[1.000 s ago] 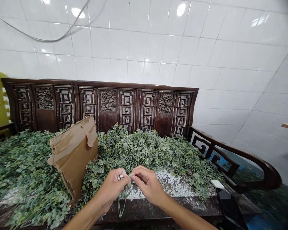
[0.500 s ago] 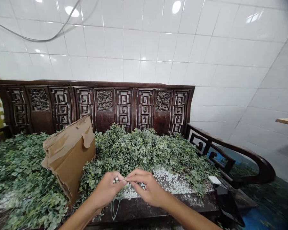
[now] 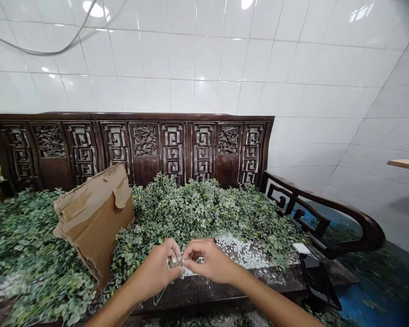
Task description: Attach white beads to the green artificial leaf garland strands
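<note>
1. Here's the left hand [image 3: 159,268], its grip curled around a green sprig [image 3: 171,263]; a thin stem [image 3: 158,298] dangles below;
2. opposite, the right hand [image 3: 208,263] bunches its fingertips at the sprig; whether that grip has hold, I can't tell;
3. the sprig hangs over the front of the bench [image 3: 211,293]; white beads [image 3: 240,252] lie scattered behind, greenery [image 3: 204,209] heaped beyond, torn cardboard [image 3: 97,222] standing to the left.

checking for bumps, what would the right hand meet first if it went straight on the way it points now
Most likely the left hand: the right hand points across at it, nearly touching. Small white pieces show there, so one could come first; depth is unclear.
</note>
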{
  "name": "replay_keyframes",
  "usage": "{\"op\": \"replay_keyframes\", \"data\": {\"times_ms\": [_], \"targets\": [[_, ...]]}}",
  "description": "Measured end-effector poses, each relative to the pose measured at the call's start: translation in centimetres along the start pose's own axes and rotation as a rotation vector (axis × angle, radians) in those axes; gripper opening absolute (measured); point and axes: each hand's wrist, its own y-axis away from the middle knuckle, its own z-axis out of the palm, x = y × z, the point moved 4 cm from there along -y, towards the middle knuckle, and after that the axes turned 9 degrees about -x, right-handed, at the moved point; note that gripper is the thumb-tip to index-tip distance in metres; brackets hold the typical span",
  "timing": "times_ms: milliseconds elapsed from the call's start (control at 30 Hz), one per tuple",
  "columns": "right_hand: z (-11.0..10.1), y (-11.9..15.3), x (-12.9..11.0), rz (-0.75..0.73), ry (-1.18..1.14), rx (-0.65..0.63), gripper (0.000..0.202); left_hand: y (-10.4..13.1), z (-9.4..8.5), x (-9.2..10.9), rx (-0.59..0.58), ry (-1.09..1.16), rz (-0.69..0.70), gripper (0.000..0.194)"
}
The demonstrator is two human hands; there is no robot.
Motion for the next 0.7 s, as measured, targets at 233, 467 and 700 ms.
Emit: {"op": "replay_keyframes", "data": {"times_ms": [233, 467, 700], "targets": [[0.5, 0.5, 1.1, 0.129, -0.192, -0.122, 0.013, 0.4, 0.3, 0.6, -0.14, -0.041, -0.045, 0.025], [1.8, 1.4, 3.1, 0.319, -0.374, -0.48, 0.017, 0.3, -0.9, -1.7, -0.329, -0.066, -0.089, 0.049], [7.9, 2.6, 6.3, 0.359, 0.035, -0.761, 0.014, -1.0, -3.0, -9.7, -0.21, -0.527, -0.501, 0.02]]}}
